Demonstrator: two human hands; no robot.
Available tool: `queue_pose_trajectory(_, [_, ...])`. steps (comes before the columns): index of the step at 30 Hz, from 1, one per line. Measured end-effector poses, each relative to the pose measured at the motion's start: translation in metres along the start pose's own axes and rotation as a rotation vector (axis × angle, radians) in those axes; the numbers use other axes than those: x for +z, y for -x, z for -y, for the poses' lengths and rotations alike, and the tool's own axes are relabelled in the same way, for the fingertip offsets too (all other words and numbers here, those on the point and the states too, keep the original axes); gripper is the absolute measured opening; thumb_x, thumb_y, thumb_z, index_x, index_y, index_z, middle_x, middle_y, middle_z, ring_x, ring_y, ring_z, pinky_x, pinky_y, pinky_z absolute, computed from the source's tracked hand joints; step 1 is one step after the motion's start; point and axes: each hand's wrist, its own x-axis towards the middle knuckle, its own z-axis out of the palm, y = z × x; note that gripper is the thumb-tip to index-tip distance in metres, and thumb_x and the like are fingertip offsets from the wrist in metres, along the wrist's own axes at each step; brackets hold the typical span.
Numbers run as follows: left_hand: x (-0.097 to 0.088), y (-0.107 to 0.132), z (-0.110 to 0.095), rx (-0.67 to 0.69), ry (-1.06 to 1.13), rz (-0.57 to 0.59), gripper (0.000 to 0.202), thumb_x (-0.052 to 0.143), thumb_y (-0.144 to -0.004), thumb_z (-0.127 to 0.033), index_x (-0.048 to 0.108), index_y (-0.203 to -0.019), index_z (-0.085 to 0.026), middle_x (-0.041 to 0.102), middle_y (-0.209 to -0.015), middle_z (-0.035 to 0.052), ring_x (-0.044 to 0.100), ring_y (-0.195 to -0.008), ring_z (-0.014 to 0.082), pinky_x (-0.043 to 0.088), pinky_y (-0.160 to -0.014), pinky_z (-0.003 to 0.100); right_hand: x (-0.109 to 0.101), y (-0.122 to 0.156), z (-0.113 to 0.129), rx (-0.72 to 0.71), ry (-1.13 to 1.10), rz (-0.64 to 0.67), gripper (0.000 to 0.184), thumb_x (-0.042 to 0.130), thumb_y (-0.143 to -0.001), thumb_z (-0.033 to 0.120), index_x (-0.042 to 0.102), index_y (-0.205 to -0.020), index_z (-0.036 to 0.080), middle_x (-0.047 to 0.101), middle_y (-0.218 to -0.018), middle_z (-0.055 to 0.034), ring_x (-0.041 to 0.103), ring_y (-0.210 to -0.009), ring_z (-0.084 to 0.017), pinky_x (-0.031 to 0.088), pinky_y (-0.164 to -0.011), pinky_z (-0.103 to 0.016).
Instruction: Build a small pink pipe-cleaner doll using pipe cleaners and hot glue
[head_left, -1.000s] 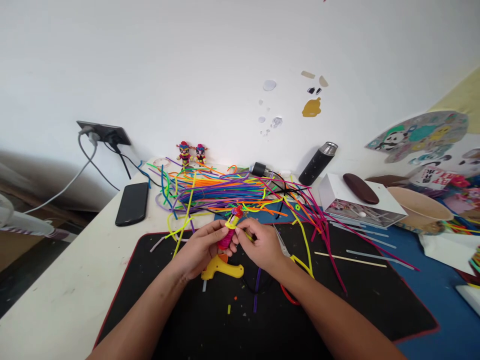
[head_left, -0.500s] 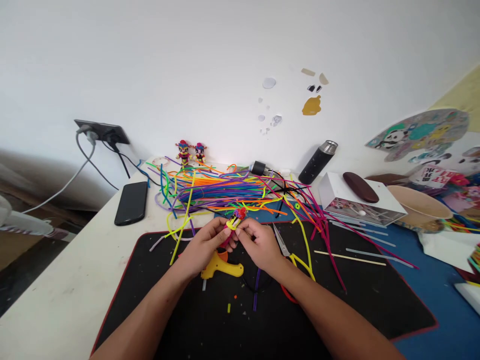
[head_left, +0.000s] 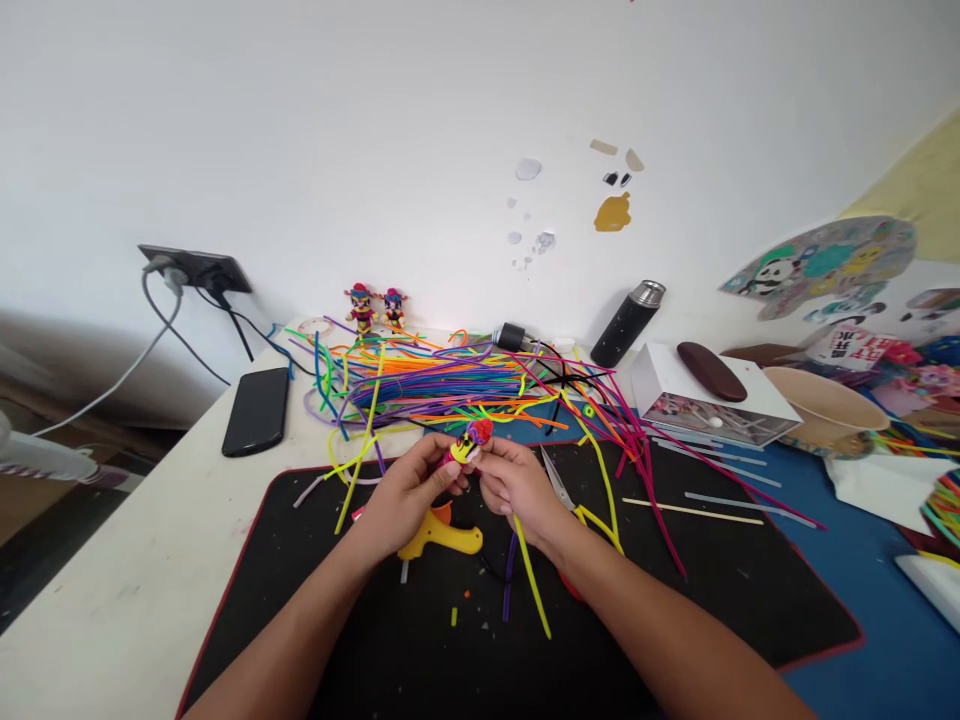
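Above the mat [head_left: 712, 550], near its far edge, the left hand [head_left: 409, 490] is closed round and the right hand [head_left: 521, 488] pinched against the doll [head_left: 466, 448], held between them. Its long axis is slanted, head toward the far edge and rightward; a strip [head_left: 533, 578] is hung from the right hand over the mat.

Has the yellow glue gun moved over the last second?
No. Judged against the small yellow scrap on the black mat, the glue gun lies where it did; its slight leftward shift in the picture is shared by the phone.
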Motion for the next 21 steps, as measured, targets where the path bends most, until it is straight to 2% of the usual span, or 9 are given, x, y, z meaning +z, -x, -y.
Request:
queue_pose_trajectory(3, [-0.001,0.003,-0.005,0.074,-0.159,-0.042,0.027,0.077,-0.094,-0.042,0.071,-0.109,-0.021,0.071,-0.095,0.0055,0.065,-0.088,0.0224,0.051,-0.085,0.033,0.001,0.002,0.002,0.092,-0.078,0.017,0.026,0.081,-0.068,0.033,0.061,-0.079,0.020,0.031,-0.038,0.0164,0.017,-0.032,-0.003,0.010,-0.037,-0.021])
queue_pose_trajectory(6, [-0.004,0.006,-0.013,0.159,-0.367,-0.079,0.020,0.077,-0.092,-0.033,0.075,-0.110,-0.023,0.075,-0.102,0.0068,0.064,-0.096,0.0256,0.047,-0.090,0.032,0.001,0.003,0.004,0.163,-0.127,0.057,0.028,0.078,-0.064,0.029,0.051,-0.071,0.022,0.030,-0.038,0.0163,0.017,-0.033,-0.003,0.011,-0.038,-0.021])
queue_pose_trajectory(9, [-0.007,0.006,-0.015,0.170,-0.421,-0.077,0.021,0.078,-0.091,-0.031,0.077,-0.111,-0.024,0.076,-0.104,0.0072,0.065,-0.098,0.0267,0.046,-0.091,0.031,0.001,0.003,0.004,0.183,-0.119,0.082,0.031,0.076,-0.066,0.030,0.047,-0.069,0.023,0.030,-0.038,0.0160,0.017,-0.033,-0.003,0.011,-0.039,-0.021])
queue_pose_trajectory(13, [-0.006,0.003,-0.008,0.073,-0.277,-0.026,0.024,0.075,-0.095,-0.040,0.074,-0.110,-0.021,0.073,-0.097,0.0059,0.064,-0.090,0.0229,0.049,-0.085,0.030,-0.002,0.003,0.001,0.129,-0.042,0.054,0.028,0.079,-0.070,0.034,0.056,-0.079,0.022,0.033,-0.040,0.0156,0.021,-0.033,-0.004,0.011,-0.039,-0.021])
queue_pose_trajectory(17, [-0.006,0.000,-0.004,-0.055,-0.021,0.018,0.038,0.080,-0.090,-0.051,0.070,-0.106,-0.018,0.071,-0.088,0.0050,0.065,-0.079,0.0199,0.053,-0.077,0.031,-0.005,0.002,-0.002,0.067,0.027,0.087,0.034,0.081,-0.080,0.047,0.063,-0.088,0.020,0.043,-0.045,0.0125,0.027,-0.034,-0.005,0.015,-0.039,-0.021])
queue_pose_trajectory(21, [-0.007,-0.001,-0.005,-0.116,0.078,-0.003,0.040,0.084,-0.087,-0.051,0.071,-0.101,-0.017,0.072,-0.084,0.0051,0.066,-0.075,0.0186,0.054,-0.072,0.030,-0.006,0.002,-0.003,0.001,0.084,0.106,0.039,0.081,-0.081,0.053,0.063,-0.087,0.019,0.049,-0.049,0.0103,0.029,-0.036,-0.005,0.017,-0.038,-0.021])
